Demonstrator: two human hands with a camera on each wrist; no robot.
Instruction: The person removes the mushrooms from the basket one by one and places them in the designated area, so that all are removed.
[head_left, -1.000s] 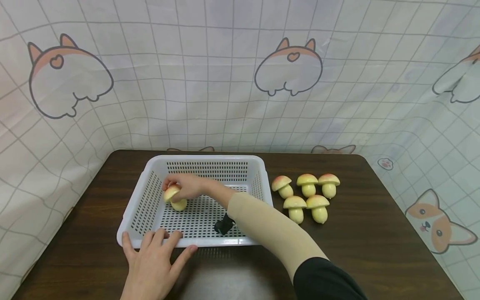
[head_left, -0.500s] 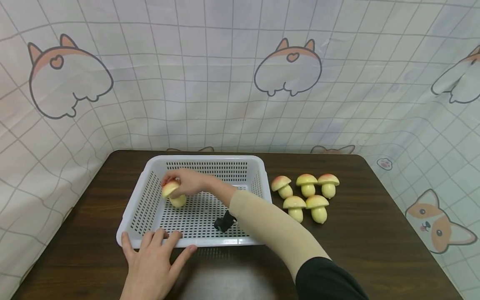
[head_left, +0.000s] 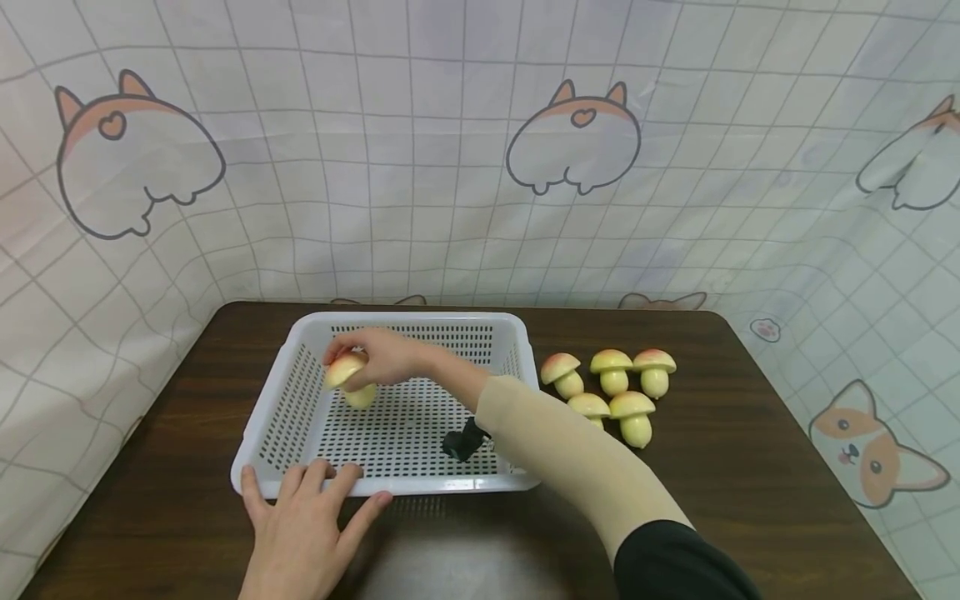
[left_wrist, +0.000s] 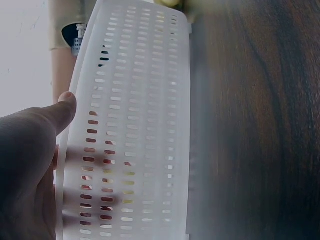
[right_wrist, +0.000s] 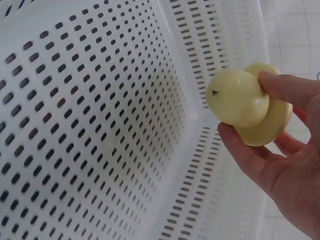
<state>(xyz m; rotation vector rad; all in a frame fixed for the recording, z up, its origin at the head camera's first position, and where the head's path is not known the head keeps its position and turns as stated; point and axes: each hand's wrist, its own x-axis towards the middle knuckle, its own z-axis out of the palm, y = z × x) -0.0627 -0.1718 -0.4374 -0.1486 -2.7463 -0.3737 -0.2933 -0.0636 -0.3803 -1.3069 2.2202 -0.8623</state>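
A yellow toy mushroom (head_left: pixel 360 395) with a red-tinged cap is in my right hand (head_left: pixel 382 357), which grips it by the cap inside the white perforated basket (head_left: pixel 495 483). The right wrist view shows the stem end of the mushroom (right_wrist: pixel 237 97) facing the camera, between thumb and fingers, apart from the basket floor. My left hand (head_left: pixel 300 525) holds the basket's near rim at the left. In the left wrist view, its thumb (left_wrist: pixel 66 107) lies at the rim and its fingers show through the slots from inside.
Several similar mushrooms (head_left: pixel 632 408) lie on the dark wooden table (head_left: pixel 750 467) right of the basket. A black wrist camera (head_left: pixel 463 442) hangs from the right forearm over the basket. A patterned cloth (head_left: pixel 420 208) stands behind the table.
My right hand has risen a little with the mushroom, and its forearm has shifted slightly right. The left hand keeps its place on the rim.
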